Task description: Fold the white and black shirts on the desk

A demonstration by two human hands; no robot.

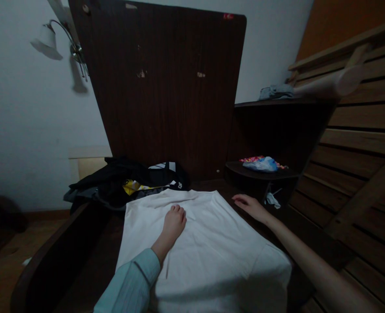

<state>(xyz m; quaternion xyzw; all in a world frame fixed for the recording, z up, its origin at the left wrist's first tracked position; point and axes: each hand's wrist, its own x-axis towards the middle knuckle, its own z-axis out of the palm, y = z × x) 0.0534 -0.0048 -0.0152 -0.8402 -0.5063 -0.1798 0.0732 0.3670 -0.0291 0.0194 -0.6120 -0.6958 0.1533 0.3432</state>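
A white garment lies spread over a dark wooden surface in front of me, with soft creases across it. On its upper middle rests my left hand, fingers curled down against the cloth. Whether any fabric is pinched under those fingers is hidden. Just past the garment's right edge is my right hand, its fingers stretched toward the left. Nothing shows in it, and it appears apart from the cloth.
Dark clothes are heaped behind the garment on the left. A tall brown panel stands at the back. To the right, a corner shelf bears a plastic bag, beside a slatted wooden frame. A raised dark edge runs along the left.
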